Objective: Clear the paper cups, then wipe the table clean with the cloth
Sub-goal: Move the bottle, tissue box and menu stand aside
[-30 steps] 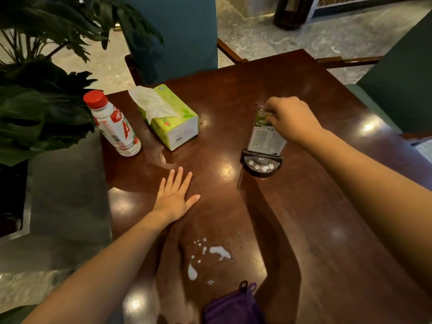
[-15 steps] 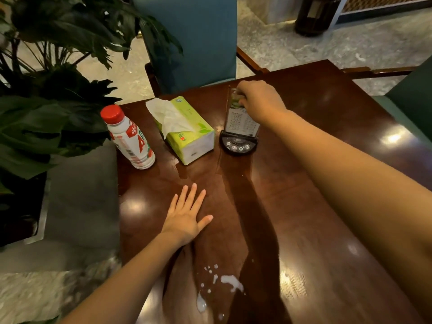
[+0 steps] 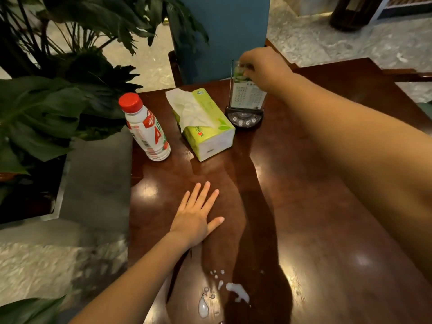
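My right hand [image 3: 265,66] grips the top of a clear card stand with a black button base [image 3: 245,106], which stands at the far edge of the dark wooden table [image 3: 327,218], beside the tissue box. My left hand [image 3: 197,216] lies flat on the table with its fingers spread and nothing in it. A white spill [image 3: 236,293] with small droplets lies on the wood near the front edge, below my left hand. No paper cups are in view, and the cloth is out of frame.
A white bottle with a red cap [image 3: 146,127] and a green tissue box [image 3: 205,123] stand at the far left of the table. A blue chair [image 3: 222,36] is behind it, and a large leafy plant [image 3: 53,94] is to the left.
My right hand has carried the card stand from mid-table to the far edge next to the tissue box. The view shifted up, so the purple cloth at the front edge dropped out of frame.
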A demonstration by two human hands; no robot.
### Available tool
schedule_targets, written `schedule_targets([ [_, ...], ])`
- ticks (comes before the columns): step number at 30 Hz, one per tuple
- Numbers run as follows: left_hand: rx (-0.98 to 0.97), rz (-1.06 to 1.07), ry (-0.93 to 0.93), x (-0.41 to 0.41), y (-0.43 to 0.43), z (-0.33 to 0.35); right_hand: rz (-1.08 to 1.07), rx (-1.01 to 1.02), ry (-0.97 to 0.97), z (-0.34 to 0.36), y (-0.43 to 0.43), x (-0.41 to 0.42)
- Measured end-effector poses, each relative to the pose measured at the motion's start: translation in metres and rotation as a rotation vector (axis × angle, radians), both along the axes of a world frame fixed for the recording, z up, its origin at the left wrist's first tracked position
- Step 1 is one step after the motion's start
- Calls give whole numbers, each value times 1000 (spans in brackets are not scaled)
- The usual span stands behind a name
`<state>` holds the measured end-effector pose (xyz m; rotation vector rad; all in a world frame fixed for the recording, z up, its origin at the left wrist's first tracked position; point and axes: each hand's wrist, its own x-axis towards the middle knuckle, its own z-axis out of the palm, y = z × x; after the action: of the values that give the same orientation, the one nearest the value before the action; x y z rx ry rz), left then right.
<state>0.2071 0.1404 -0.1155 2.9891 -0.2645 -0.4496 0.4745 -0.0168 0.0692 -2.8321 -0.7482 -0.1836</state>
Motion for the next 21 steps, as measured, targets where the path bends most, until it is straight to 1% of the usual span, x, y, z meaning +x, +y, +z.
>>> schedule_targets([
  [4,1,2,6,0,0,1,10,-16,1,-2,0,7],
  [10,-9,20,15,-1,-2,4,-115,-106,66,-6,-2,22],
  [14,-24,28,40,0,-2,9,-126,-126,90,-8,-4,28],
  [19,-64,31,100,4,-1,14,-113,-128,65,-5,-12,26],
  [21,-91,32,139,7,2,18,-118,-125,27,-1,-17,19],
])
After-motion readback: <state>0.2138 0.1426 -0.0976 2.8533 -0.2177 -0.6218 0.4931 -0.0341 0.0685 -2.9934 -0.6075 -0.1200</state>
